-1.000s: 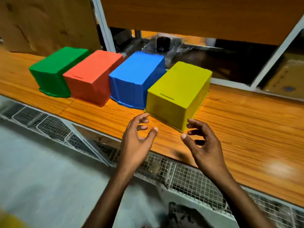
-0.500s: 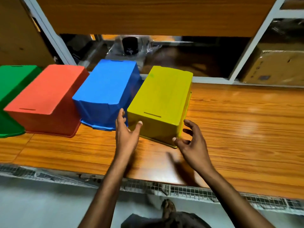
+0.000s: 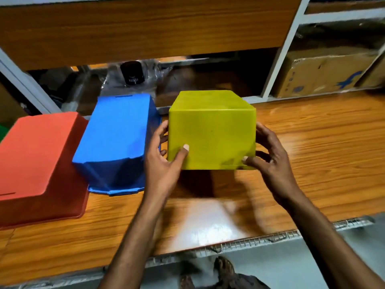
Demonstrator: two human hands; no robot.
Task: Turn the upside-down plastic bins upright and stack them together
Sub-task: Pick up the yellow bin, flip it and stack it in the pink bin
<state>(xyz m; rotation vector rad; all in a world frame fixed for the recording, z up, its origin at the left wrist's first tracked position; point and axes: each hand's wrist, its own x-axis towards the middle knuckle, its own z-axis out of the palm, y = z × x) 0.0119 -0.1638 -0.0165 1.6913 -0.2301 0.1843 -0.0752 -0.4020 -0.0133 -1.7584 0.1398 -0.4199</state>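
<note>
Head view, nearest first: past the counter's wire-mesh edge (image 3: 250,243), a person's left hand (image 3: 164,163) and right hand (image 3: 270,161) grip the yellow bin (image 3: 212,130) from either side. Each hand's fingers (image 3: 161,132) are curled round a side wall and each thumb is pressed to the near face. The bin is base-up, and its near end appears raised off the counter (image 3: 323,147), with a shadow beneath; whether the far end is down cannot be told.

By the look of it, the task has barely begun. No bin stands upright and nothing is stacked. The blue bin (image 3: 118,138) lies upside down just beside the left hand, the red bin (image 3: 35,155) is beyond it to the left, and a sliver of the green bin (image 3: 2,130) shows at the frame's edge.

Open counter lies to the right and in front, so there seems to be room to flip the bin there. Farther back the space is tighter: a white upright (image 3: 285,46), a cardboard box (image 3: 325,74) and a low wooden panel (image 3: 145,28) overhead.
</note>
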